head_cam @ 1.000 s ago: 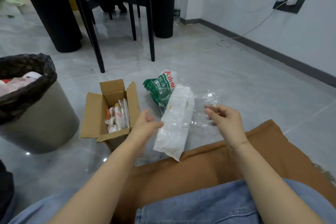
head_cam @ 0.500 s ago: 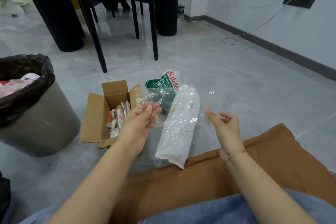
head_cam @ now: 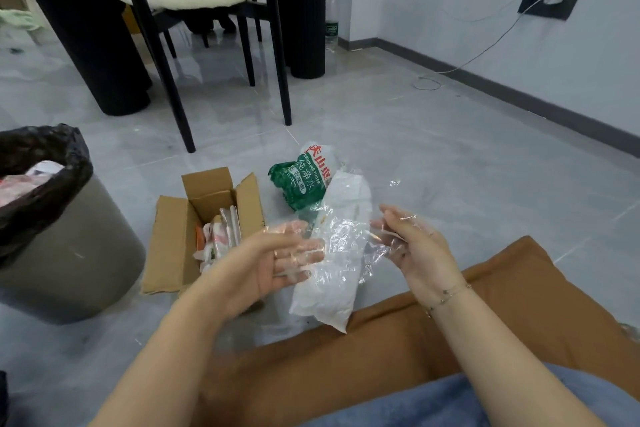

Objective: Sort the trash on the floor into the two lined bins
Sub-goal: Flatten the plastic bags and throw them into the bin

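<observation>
Cardboard box (head_cam: 204,229) sits between bin (head_cam: 65,253) and wrappers (head_cam: 329,253).

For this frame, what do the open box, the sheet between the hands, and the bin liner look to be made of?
Open box: brown corrugated cardboard, matte, with creased flaps. Sheet stretched between the left hand and right hand: thin clear plastic film, glossy, with crinkled highlights and see-through. Bin liner: black plastic film by its wrinkled sheen, folded over the grey bin.

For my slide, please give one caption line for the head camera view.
Both hands, left and right, stretch clear plastic film above floor trash, beside a lined bin.
</observation>
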`<state>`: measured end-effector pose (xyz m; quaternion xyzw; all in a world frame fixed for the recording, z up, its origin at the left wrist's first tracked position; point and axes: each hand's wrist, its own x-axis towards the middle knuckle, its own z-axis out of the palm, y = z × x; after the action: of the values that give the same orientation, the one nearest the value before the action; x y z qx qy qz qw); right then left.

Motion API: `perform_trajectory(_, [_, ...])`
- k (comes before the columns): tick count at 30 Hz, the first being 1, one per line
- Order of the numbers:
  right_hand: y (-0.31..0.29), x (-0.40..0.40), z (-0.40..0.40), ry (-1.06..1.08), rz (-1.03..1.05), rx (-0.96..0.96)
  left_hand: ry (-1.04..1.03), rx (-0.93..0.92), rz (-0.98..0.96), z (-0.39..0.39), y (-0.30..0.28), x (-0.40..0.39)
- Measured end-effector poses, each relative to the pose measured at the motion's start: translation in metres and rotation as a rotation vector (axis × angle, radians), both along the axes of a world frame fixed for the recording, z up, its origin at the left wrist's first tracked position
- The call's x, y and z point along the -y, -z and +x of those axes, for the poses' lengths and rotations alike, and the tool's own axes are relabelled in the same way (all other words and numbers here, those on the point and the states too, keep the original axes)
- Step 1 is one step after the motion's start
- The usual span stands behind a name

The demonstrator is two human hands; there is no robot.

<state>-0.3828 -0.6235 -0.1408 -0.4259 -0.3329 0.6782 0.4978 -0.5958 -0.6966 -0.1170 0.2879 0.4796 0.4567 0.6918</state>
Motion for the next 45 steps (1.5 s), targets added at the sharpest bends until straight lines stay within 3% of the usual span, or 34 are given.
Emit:
perform_trajectory(3, [-0.006, -0.001, 0.005, -0.237, 0.048, 0.157, 0.031, -0.008, -0.028, -0.010, -0.006, 0.000])
perform_trajectory(8, [-0.002, 0.003, -0.004, -0.408, 0.111, 0.319, 0.039, -0.302, -0.052, 0.009, 0.004, -0.002])
perform_trajectory(13, [0.002, 0.005, -0.008, -0.469, 0.171, 0.336, 0.180, -0.240, -0.214, 0.014, 0.009, -0.003])
perform_trajectory(17, [0.002, 0.008, -0.008, -0.467, 0.175, 0.433, 0.039, -0.176, -0.142, 0.017, 0.016, -0.005])
perform_trajectory(20, [0.002, 0.007, -0.008, -0.459, 0.161, 0.472, -0.066, -0.284, -0.014, 0.013, 0.017, -0.008])
perform_trajectory(25, [-0.003, 0.007, -0.007, -0.412, 0.120, 0.229, -0.125, -0.386, 0.129, 0.007, 0.015, -0.009])
perform_trajectory(32, [-0.004, 0.008, -0.011, -0.357, -0.044, -0.015, -0.281, -0.163, 0.075, -0.005, 0.011, -0.011])
perform_trajectory(35, [-0.005, 0.006, -0.008, -0.303, 0.064, 0.077, -0.277, -0.012, -0.048, -0.008, 0.008, -0.008])
perform_trajectory(38, [-0.003, 0.005, -0.007, -0.253, 0.150, 0.231, -0.142, 0.069, -0.119, -0.009, 0.000, -0.003])
perform_trajectory(42, [0.000, 0.009, -0.010, -0.170, 0.396, 0.440, 0.056, -0.158, -0.053, 0.000, -0.004, 0.000])
perform_trajectory(45, [0.000, 0.009, -0.010, -0.144, 0.427, 0.444, 0.107, -0.284, -0.009, 0.003, 0.011, -0.002])
